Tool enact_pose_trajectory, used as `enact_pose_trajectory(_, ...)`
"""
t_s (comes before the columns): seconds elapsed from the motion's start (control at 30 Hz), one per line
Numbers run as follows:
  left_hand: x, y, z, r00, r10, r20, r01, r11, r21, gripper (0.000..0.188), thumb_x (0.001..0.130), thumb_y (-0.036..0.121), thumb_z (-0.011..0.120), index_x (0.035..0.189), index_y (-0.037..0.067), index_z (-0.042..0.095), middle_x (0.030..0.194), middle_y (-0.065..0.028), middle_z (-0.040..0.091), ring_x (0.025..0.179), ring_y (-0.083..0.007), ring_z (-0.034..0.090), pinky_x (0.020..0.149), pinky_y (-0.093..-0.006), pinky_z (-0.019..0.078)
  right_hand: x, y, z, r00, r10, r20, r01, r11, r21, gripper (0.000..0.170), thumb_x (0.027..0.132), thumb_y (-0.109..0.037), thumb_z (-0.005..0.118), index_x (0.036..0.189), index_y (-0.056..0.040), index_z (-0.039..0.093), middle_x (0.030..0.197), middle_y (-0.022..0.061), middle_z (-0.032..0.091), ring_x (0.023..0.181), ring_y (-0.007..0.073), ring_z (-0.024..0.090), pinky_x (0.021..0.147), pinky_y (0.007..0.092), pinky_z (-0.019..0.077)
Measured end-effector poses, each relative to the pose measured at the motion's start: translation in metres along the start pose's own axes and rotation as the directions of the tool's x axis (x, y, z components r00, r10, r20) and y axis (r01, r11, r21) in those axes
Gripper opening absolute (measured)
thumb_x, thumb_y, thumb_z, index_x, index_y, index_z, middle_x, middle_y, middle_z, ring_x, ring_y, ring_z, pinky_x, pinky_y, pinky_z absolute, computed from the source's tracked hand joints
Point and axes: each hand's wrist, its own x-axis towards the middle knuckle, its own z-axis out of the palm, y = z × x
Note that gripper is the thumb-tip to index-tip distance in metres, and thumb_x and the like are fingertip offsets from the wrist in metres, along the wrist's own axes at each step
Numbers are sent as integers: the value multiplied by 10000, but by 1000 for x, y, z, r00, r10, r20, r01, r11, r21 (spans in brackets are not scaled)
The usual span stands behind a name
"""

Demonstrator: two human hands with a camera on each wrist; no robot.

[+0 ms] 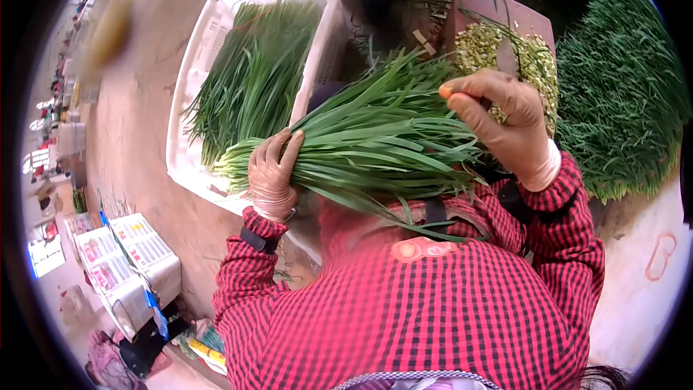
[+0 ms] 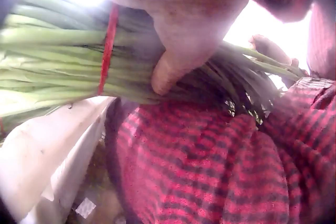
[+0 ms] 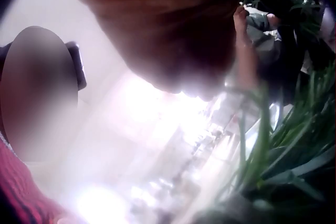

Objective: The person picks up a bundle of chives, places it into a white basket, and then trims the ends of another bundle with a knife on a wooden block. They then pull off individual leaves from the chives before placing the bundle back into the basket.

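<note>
My gloved left hand (image 1: 273,177) grips a bunch of long, flat-leaved garlic chives (image 1: 382,141) just above its pale stem ends. The bunch lies sideways in front of the checked shirt, leaves spreading to the right. In the left wrist view a red band (image 2: 108,50) circles the stems beside the left thumb (image 2: 167,74). My gloved right hand (image 1: 509,123) is raised at the leafy end, thumb and forefinger bent toward each other with orange tips. Nothing shows between them. The right wrist view is blurred and glaring, with leaves (image 3: 283,150) at its lower right.
A white plastic crate (image 1: 189,94) with more chives (image 1: 260,76) stands beyond the left hand. Pale chopped trimmings (image 1: 473,47) fill a pinkish box, with a grey blade-like piece (image 1: 507,58) over them. A large pile of chives (image 1: 617,87) lies at right. Printed sheets (image 1: 126,253) cover a stand at lower left.
</note>
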Motion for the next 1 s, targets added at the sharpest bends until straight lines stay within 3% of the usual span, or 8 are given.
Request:
enact_pose_trajectory(0.07, -1, 1, -1, 1000, -15, -20, 14, 1000, -19, 709, 728, 76, 690, 1425, 146, 582, 1364, -98, 601, 1219, -334, 572, 1032, -462, 447, 11, -9, 17, 994, -3, 111, 1, 1000, 15, 121, 898, -31, 747, 1011, 2, 718, 914, 103, 739, 838, 222, 713, 751, 313, 559)
enact_pose_trajectory(0.13, -2, 1, -1, 999, -14, -40, 14, 1000, 2, 714, 719, 62, 687, 1420, 152, 587, 1365, -91, 602, 1222, -323, 573, 1026, -455, 450, 22, -17, 35, 954, -1, 301, 98, 946, -308, 172, 891, -141, 769, 1011, -27, 726, 903, 104, 724, 831, 262, 704, 744, 346, 556)
enact_pose_trajectory(0.17, -3, 1, -2, 999, -23, -42, 23, 1000, 1, 722, 713, 63, 696, 1421, 156, 587, 1365, -88, 602, 1226, -320, 572, 1026, -454, 451, 22, -10, 45, 928, -15, 374, 148, 932, -331, 245, 882, -247, 772, 1032, -58, 728, 890, 102, 708, 839, 297, 688, 749, 382, 551)
enact_pose_trajectory(0.27, -7, 1, -2, 996, -33, -77, 32, 999, -19, 728, 711, 73, 720, 1422, 152, 585, 1367, -87, 603, 1227, -316, 578, 1020, -453, 457, 20, 6, 73, 859, 14, 511, 203, 908, -367, 243, 877, -253, 761, 1035, -75, 711, 878, 109, 698, 862, 309, 687, 748, 411, 545)
enact_pose_trajectory(0.53, -15, -3, 10, 974, -21, -226, 11, 999, -43, 643, 766, 97, 722, 1396, 121, 597, 1402, -105, 597, 1223, -299, 596, 1025, -446, 473, 36, -7, 91, 836, 136, 532, -10, 972, -233, 138, 875, -198, 734, 944, -94, 676, 810, 121, 658, 781, 350, 649, 694, 437, 518)
enact_pose_trajectory(0.8, -40, 19, 20, 971, -42, -234, -9, 977, -214, 722, 714, 69, 711, 1406, 245, 606, 1418, -160, 588, 1274, -349, 592, 1083, -556, 409, 54, -4, 120, 768, 139, 625, 70, 952, -297, 131, 856, -212, 724, 899, -92, 691, 808, 115, 677, 790, 343, 673, 689, 436, 527)
enact_pose_trajectory(0.87, -43, 18, 21, 967, -38, -251, -15, 979, -204, 691, 714, 76, 721, 1378, 245, 631, 1395, -134, 607, 1265, -335, 600, 1060, -541, 436, 54, -6, 122, 754, 132, 643, 114, 938, -327, 107, 856, -192, 712, 893, -95, 691, 806, 116, 678, 797, 342, 676, 693, 434, 527)
enact_pose_trajectory(1.0, -52, 23, 29, 969, -47, -244, 8, 987, -160, 478, 863, 184, 614, 1324, 302, 656, 1441, 3, 575, 1332, -184, 537, 1177, -470, 338, 61, -17, 121, 696, -60, 716, 602, 593, -535, 124, 770, -103, 682, 890, -109, 650, 839, 66, 649, 840, 262, 684, 660, 401, 554)
